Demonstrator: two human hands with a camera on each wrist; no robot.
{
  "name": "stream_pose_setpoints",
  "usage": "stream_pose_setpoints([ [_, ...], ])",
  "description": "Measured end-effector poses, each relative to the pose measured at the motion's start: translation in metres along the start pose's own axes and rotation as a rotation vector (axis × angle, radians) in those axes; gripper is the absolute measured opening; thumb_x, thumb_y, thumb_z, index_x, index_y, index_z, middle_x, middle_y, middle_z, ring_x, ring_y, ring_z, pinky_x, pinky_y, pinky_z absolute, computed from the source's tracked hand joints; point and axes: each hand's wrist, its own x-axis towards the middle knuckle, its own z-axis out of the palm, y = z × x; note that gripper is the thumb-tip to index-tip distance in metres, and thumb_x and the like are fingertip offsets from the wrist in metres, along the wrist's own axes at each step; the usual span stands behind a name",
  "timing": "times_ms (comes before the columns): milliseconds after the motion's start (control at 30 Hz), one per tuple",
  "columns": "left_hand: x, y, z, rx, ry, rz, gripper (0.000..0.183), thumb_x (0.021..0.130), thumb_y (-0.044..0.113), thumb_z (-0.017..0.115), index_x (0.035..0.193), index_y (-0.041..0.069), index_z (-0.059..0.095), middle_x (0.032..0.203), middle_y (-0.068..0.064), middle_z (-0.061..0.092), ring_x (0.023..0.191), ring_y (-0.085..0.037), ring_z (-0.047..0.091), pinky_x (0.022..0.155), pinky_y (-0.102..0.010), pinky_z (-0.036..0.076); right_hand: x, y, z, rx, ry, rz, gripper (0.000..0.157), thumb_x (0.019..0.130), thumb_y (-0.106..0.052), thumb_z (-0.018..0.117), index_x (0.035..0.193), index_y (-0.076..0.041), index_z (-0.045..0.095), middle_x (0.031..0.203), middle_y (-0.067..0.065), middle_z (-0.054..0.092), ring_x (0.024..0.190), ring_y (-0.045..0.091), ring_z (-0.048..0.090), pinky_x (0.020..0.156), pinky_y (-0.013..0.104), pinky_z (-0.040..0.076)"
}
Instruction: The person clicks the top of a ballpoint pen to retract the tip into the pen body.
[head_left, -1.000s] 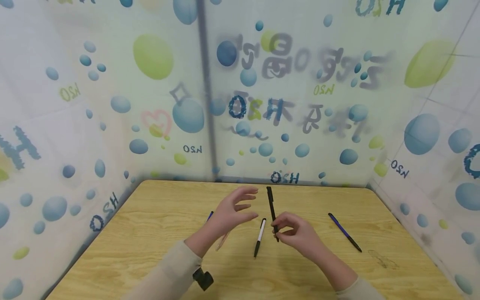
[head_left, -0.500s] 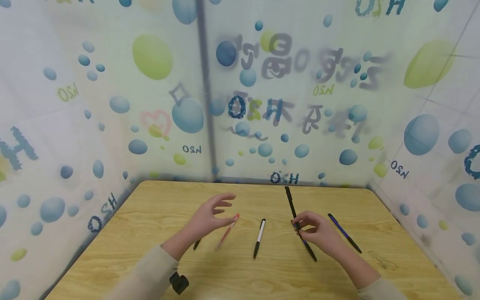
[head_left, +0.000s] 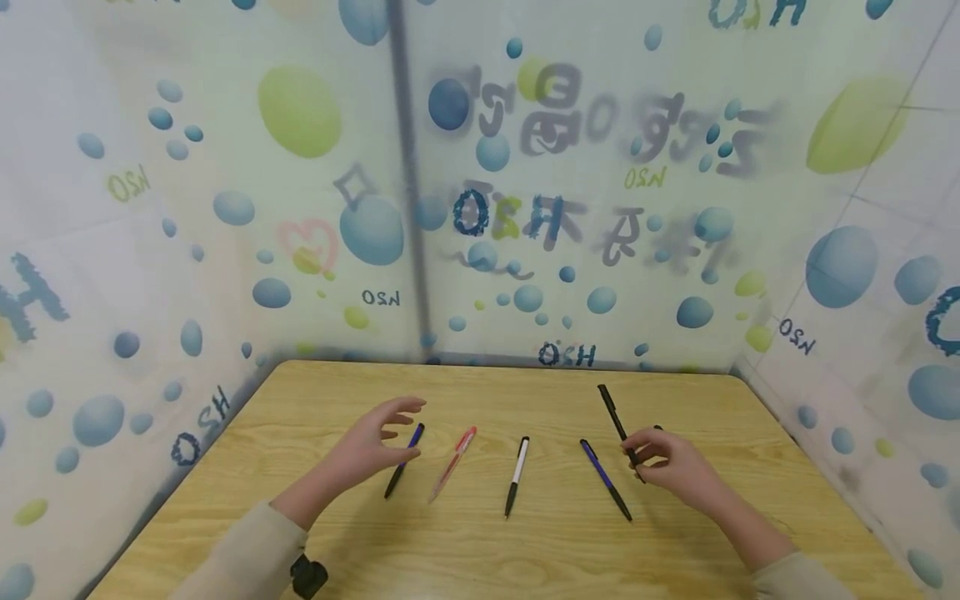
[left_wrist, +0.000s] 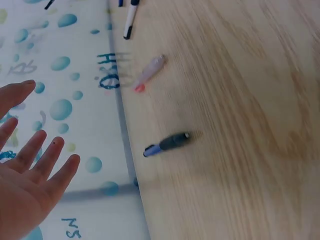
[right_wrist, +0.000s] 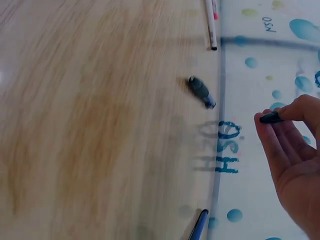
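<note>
A black pen (head_left: 611,408) is pinched between the thumb and fingers of my right hand (head_left: 675,468), raised over the right part of the table with its capped end pointing away. In the right wrist view only the dark tip of this pen (right_wrist: 270,117) shows at the fingertips. My left hand (head_left: 367,448) hovers over the left side, fingers spread and holding nothing. Nearest below it lies a blue and black pen (head_left: 405,460). To its right lie a red pen (head_left: 453,463), a white and black pen (head_left: 517,477) and another blue and black pen (head_left: 606,479).
The wooden table (head_left: 480,554) has a patterned curtain (head_left: 495,317) along its back edge and sides. One more blue pen (right_wrist: 199,226) lies at the far right, mostly hidden behind my right hand in the head view.
My right hand has carried the black pen rightward, past the right-hand blue and black pen. My left hand has drawn back to the left, uncovering the red pen and the left blue and black pen.
</note>
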Motion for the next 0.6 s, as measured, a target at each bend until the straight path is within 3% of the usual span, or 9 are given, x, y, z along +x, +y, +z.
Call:
stream_pose_setpoints([
  [233,-0.008,-0.011,-0.008,0.068,-0.028,-0.018,0.067,0.085,0.017,0.078,0.143,0.011,0.046,0.140,-0.016,0.048,0.121,-0.036,0.051,0.097,-0.058,0.043,-0.004,0.011,-0.010,-0.088,-0.046,0.054,0.033,0.082,0.009,0.067,0.114,0.008,0.062,0.112,0.025,0.060,0.090,0.028,0.060,0.062,0.032,0.055],
  [600,-0.021,-0.021,-0.013,0.135,-0.055,-0.055,0.064,0.084,0.009,0.077,0.141,0.004,0.047,0.138,-0.018,0.048,0.117,-0.040,0.052,0.092,-0.061,0.044,-0.007,0.025,-0.021,-0.232,-0.093,0.198,0.030,0.075,0.012,0.067,0.103,0.001,0.068,0.091,0.009,0.054,0.076,0.022,0.056,0.055,0.034,0.052],
])
